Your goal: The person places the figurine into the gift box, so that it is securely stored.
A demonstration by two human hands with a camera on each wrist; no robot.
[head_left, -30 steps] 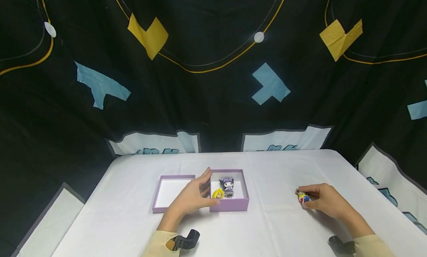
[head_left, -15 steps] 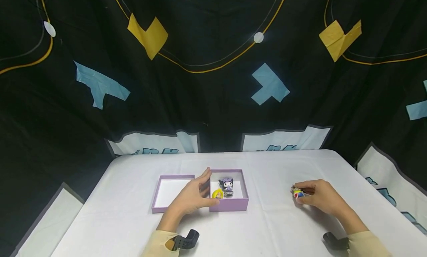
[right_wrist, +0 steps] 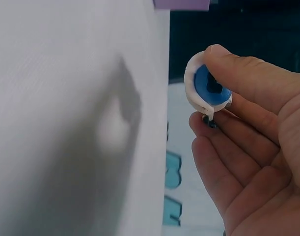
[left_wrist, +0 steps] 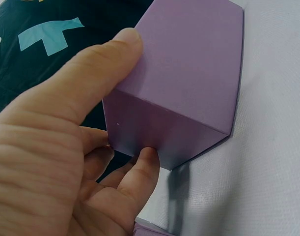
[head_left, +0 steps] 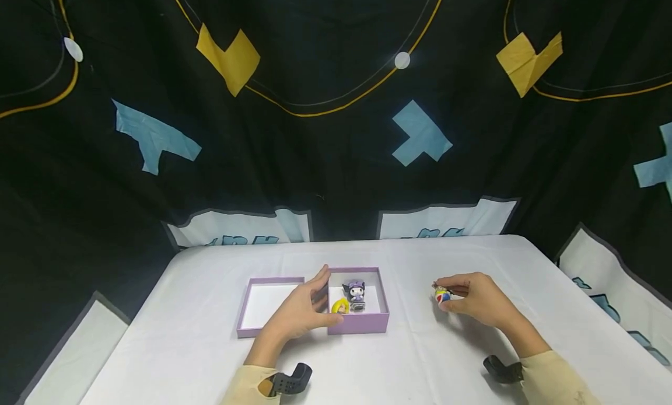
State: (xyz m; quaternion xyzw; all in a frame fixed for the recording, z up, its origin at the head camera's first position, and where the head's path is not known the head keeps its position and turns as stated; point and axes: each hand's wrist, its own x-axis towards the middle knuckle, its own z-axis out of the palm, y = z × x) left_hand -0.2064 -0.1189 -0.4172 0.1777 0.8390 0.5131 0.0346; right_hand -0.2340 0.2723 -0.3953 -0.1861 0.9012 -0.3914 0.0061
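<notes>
My left hand point(head_left: 296, 313) grips a purple box point(head_left: 367, 324) by its near left corner. In the left wrist view the thumb presses one outer wall of the box point(left_wrist: 189, 59), and fingertips touch the adjoining wall. Inside the box stands a purple-and-black figurine point(head_left: 356, 294), with a yellow-haired figurine point(head_left: 340, 306) beside it. Right of the box, my right hand point(head_left: 480, 300) pinches a small yellow, red and blue figurine point(head_left: 443, 295) between thumb and fingers. The right wrist view shows that figurine's point(right_wrist: 193, 81) white edge and round blue face, held above the table; part is covered by the thumb.
A shallow purple lid point(head_left: 270, 304), white inside, lies just left of the box and is partly behind my left hand. Everything rests on a white-covered table point(head_left: 420, 358). A dark curtain point(head_left: 325, 160) with taped shapes hangs behind it.
My right hand has moved left and slightly away from me, bringing the small figurine closer to the box. My left hand keeps its grip on the box.
</notes>
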